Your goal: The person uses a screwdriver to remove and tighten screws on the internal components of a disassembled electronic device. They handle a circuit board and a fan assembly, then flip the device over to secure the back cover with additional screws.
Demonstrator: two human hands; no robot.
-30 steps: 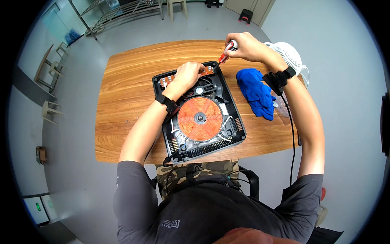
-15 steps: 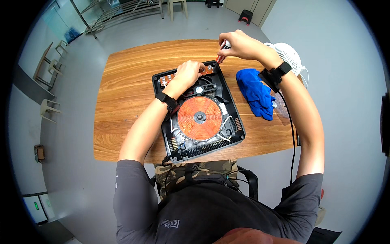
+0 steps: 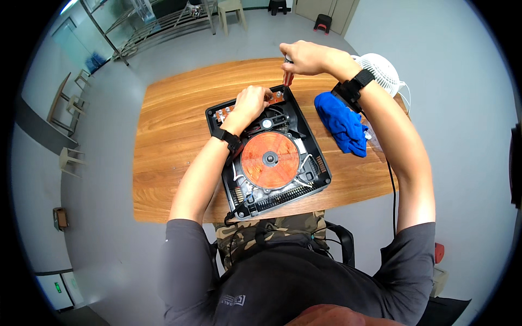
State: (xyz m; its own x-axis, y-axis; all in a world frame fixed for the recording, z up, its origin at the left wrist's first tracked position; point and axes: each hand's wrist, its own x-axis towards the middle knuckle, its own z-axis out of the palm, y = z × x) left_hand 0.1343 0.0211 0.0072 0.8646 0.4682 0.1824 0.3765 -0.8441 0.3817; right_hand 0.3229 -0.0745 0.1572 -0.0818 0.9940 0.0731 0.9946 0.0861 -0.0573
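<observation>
An opened induction cooker lies on the table, its round copper coil and fan exposed in a black housing. At the far edge sits a narrow orange circuit board. My left hand is over this board, with its fingers bent down and closed at it; the fingertips are partly hidden. Above the far right corner, my right hand grips a screwdriver with a red handle. It points down at that corner, and its tip is too small to make out.
A crumpled blue cloth lies right of the cooker, with a clear plastic bag beside it. Behind it stands a white fan. A black cable hangs from my right wrist. The wooden table has a rounded far edge.
My right hand has shifted slightly left, bringing the screwdriver from beside the far right corner to above it, more upright. The left hand stays at the circuit board. The whole view has shifted a little.
</observation>
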